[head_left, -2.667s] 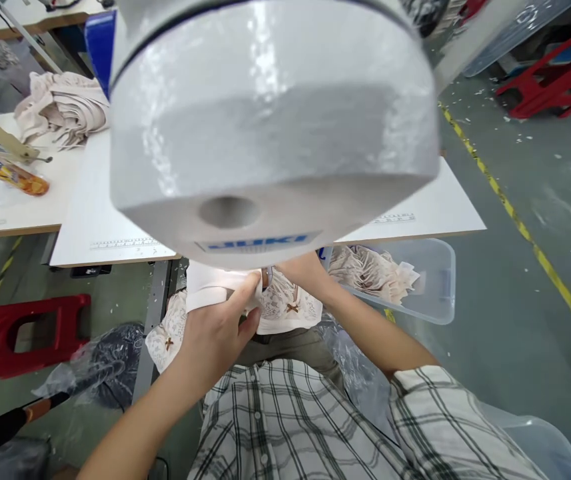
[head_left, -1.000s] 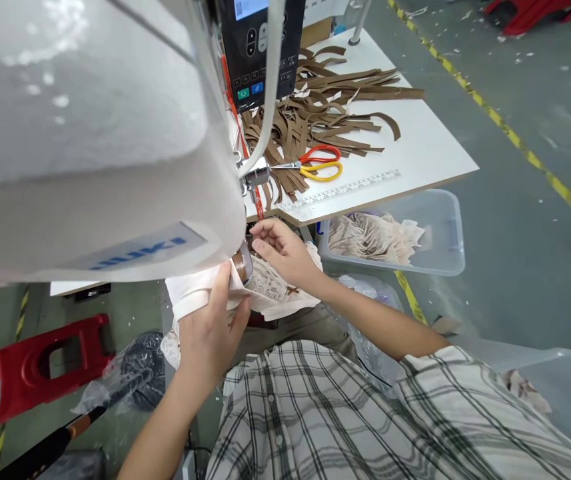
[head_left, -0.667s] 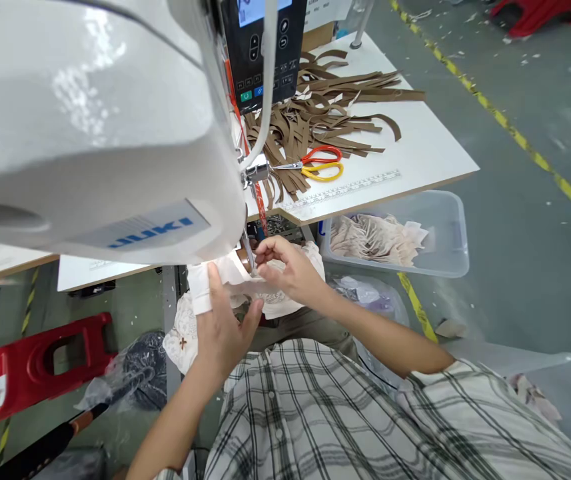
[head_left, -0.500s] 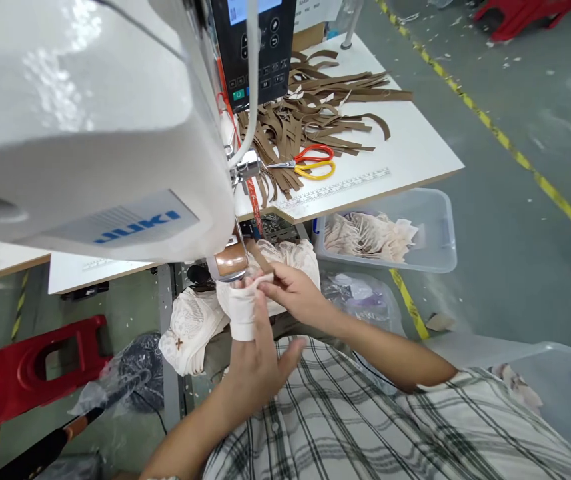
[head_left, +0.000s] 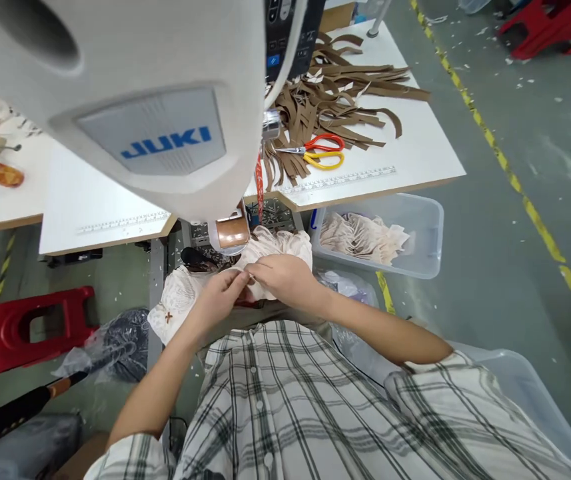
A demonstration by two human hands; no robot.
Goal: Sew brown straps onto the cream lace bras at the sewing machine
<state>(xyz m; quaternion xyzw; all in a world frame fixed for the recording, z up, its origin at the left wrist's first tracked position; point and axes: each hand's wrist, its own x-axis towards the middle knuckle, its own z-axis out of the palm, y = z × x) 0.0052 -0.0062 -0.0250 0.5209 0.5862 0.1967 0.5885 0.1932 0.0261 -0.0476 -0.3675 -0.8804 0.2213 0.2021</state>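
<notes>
My left hand (head_left: 218, 300) and my right hand (head_left: 285, 281) meet low in front of my lap, just below the sewing machine's copper-coloured lower arm (head_left: 232, 233). The fingertips of both are pinched together on a piece of cream fabric (head_left: 241, 265), mostly hidden by the fingers. A pile of cream fabric (head_left: 280, 245) lies right behind my right hand. Beside my left forearm hangs cream lace fabric (head_left: 178, 297) with a small brown cross mark on it.
The white JUKI sewing machine head (head_left: 165, 87) looms close above. Brown strips (head_left: 315, 107), scissors (head_left: 325, 152) and a printed ruler (head_left: 340, 180) are on the white table (head_left: 425, 153). A clear bin (head_left: 428, 240) of cream pieces stands right; a red stool (head_left: 30, 327) stands left.
My left hand has drawn its fingers out of the cream fabric and now pinches it beside my right hand. The brown strip at the fabric is out of sight. The view has shifted.
</notes>
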